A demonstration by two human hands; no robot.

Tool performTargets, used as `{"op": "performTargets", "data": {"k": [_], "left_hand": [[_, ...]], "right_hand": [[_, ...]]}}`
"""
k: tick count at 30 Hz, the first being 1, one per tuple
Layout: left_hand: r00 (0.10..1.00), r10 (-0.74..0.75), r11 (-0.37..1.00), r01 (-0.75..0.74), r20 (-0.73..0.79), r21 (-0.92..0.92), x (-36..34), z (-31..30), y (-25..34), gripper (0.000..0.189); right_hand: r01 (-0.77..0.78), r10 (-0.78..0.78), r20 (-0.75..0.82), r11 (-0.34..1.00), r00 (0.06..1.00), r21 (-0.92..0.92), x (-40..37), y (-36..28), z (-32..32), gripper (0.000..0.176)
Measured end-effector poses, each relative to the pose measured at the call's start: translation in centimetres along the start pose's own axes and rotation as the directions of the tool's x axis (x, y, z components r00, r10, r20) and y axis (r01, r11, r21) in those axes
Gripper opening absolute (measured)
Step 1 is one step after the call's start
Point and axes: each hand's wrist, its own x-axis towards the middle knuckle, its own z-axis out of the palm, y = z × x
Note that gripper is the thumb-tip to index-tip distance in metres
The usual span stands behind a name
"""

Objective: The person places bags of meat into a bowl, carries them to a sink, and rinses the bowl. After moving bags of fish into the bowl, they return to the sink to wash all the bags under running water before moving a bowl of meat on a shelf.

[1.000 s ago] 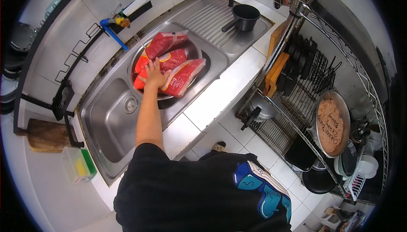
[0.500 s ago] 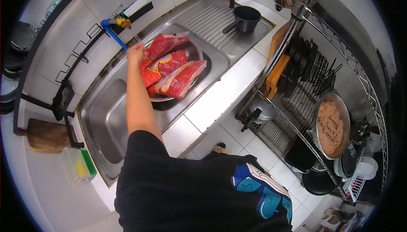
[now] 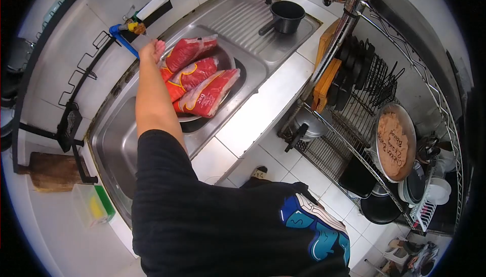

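My left hand (image 3: pixel 152 50) is beneath the yellow tap (image 3: pixel 135 27) with its blue handle (image 3: pixel 124 42), at the rear rim of the sink (image 3: pixel 114 148). Its fingers are loosely curved and hold nothing visible. Just right of it, several red plastic packs lie in a round metal bowl (image 3: pixel 226 56) in the right basin: a rear pack (image 3: pixel 190 51), a middle pack (image 3: pixel 195 74) and a front pack (image 3: pixel 207 94) marked 2kg. The hand is close to the rear pack. My right hand is out of view.
A black saucepan (image 3: pixel 287 17) stands on the ribbed drainboard (image 3: pixel 243 26). To the right, a wire rack (image 3: pixel 362 148) holds pans, boards and a pan of packed pinkish food (image 3: pixel 392 143). A wooden board (image 3: pixel 55 171) and a plastic box with a sponge (image 3: pixel 93 206) are at left.
My left hand has turned, showing more of its pinkish inner side, and sits nearer the tap. The whole view has shifted slightly; the red packs keep their places in the bowl.
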Motion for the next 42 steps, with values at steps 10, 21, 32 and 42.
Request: {"op": "performTargets", "data": {"k": [10, 21, 32, 42], "left_hand": [[0.988, -0.108, 0.983, 0.089, 0.109, 0.163, -0.7, -0.5, -0.1, 0.018], [0.99, -0.088, 0.804, 0.008, 0.106, 0.595, -3.0, -2.8, 1.0, 0.031], [0.988, 0.1, 0.896, -0.139, 0.115, 0.421, -4.6, -0.9, 3.6, 0.024], [0.992, 0.029, 0.94, -0.068, 0.122, 0.334, -4.6, -0.3, 3.5, 0.02]], "right_hand": [[0.092, -0.092, 0.006, 0.992, 0.996, -0.091, 0.0, 0.7, -0.4, 0.015], [-0.193, 0.219, -0.035, 0.915, 0.975, 0.355, 1.0, -5.3, -0.8, 0.015], [-0.232, 0.242, 0.016, 0.905, 0.97, 0.356, 2.2, -4.8, -0.3, 0.014], [-0.211, 0.237, -0.011, 0.884, 0.971, 0.416, 1.2, -4.0, 0.9, 0.013]]}}
